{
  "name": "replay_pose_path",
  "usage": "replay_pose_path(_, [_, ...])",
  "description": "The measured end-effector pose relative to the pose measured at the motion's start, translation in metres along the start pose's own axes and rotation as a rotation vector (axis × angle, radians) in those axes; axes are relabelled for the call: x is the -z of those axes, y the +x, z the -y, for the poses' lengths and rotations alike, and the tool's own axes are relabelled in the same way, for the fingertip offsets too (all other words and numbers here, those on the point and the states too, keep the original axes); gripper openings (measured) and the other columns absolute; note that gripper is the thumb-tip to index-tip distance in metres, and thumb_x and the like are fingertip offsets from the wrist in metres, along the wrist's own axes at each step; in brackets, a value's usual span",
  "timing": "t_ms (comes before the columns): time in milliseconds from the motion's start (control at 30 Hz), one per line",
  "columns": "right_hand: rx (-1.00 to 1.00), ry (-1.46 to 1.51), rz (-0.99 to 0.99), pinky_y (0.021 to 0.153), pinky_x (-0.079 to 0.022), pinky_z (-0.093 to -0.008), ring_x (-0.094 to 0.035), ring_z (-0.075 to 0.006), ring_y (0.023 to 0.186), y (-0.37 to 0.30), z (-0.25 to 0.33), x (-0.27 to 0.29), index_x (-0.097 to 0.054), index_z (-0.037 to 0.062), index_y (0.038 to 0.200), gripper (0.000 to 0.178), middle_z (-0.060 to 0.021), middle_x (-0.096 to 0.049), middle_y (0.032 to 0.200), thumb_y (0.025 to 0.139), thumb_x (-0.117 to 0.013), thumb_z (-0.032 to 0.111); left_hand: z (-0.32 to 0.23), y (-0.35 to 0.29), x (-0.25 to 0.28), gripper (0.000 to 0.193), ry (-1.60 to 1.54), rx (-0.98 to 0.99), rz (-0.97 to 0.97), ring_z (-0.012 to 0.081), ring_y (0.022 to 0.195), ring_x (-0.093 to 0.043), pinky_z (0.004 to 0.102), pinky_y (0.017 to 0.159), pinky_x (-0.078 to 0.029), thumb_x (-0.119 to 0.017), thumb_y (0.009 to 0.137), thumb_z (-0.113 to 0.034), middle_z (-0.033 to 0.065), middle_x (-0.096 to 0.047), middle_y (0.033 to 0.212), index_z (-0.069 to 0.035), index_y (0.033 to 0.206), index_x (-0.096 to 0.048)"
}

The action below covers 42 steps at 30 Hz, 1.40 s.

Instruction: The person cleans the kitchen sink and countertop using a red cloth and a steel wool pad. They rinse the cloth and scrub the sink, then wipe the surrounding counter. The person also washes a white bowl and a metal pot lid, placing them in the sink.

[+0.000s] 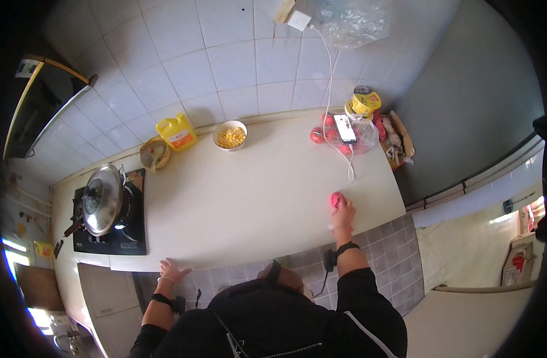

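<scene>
On the right part of the white countertop (255, 197), my right hand (344, 215) is closed over a bunched pink cloth (336, 199), pressing it to the surface near the front edge. A little more pink shows beside the wrist. My left hand (174, 271) rests at the counter's front edge on the left, fingers spread and nothing in it. Beyond the right hand lie a phone (345, 129) on a charging cable (329, 77) and a clear plastic bag with red tomatoes (317, 135).
A lidded pan (102, 200) stands on the black gas stove (133, 238) at left. Along the back wall are a small basket (155, 154), a yellow jug (177, 132) and a bowl of corn kernels (231, 138). Yellow tubs (365, 102) and a cardboard box (398, 140) fill the far right corner.
</scene>
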State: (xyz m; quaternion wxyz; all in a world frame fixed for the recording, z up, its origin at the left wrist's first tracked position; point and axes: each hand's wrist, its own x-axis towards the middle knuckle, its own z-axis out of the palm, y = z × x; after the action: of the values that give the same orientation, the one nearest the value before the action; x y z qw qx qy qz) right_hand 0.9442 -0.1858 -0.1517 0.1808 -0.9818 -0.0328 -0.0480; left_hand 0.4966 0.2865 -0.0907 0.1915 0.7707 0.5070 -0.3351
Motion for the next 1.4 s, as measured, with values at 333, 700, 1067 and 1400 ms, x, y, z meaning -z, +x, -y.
replay_pose_path(333, [0.173,-0.012,0.029,0.099,-0.041,-0.0467,-0.048,-0.0364,0.112,-0.001,0.01,0.001,-0.052,0.0185,0.137,0.07,-0.0121,-0.052,0.128,0.072,-0.071,0.003,-0.042,-0.011,-0.005,0.149,-0.036,0.164,-0.004,0.0462,0.146,0.002,0.0478,0.119,-0.014,-0.078,0.059,-0.071,0.0362,0.008,0.153,0.011,0.146,0.01])
replay_pose_path(700, [0.662,0.203,0.045,0.092,-0.045,-0.0465,-0.052,-0.0374,0.106,-0.009,0.175,-0.064,-0.059,0.0141,0.128,0.052,-0.0125,-0.056,0.123,0.079,-0.058,-0.002,-0.043,-0.021,-0.01,0.146,-0.104,0.109,-0.143,0.0442,0.146,-0.002,0.0494,0.117,-0.017,-0.081,0.055,-0.068,0.0355,0.0,0.154,0.01,0.148,0.001])
replay_pose_path(1067, [1.185,0.246,0.492,0.095,-0.042,-0.053,-0.05,-0.044,0.108,-0.223,0.349,-0.101,-0.059,0.0172,0.129,0.051,-0.0144,-0.052,0.131,0.08,-0.061,0.005,0.058,-0.064,-0.061,0.082,-0.235,-0.329,-0.305,0.0354,0.143,-0.028,0.0538,0.11,-0.032,-0.07,0.081,-0.052,0.0184,-0.027,0.155,-0.01,0.145,-0.039])
replay_pose_path(1400, [1.487,0.304,0.676,0.102,-0.039,-0.0507,-0.044,-0.0388,0.117,-0.37,0.472,-0.134,-0.057,0.0196,0.131,0.063,-0.0099,-0.05,0.135,0.074,-0.062,-0.005,0.277,-0.142,-0.175,0.059,-0.733,0.117,-0.153,0.0368,0.119,-0.055,0.0415,0.101,-0.044,-0.067,0.087,-0.044,0.0229,-0.059,0.126,-0.003,0.128,-0.057])
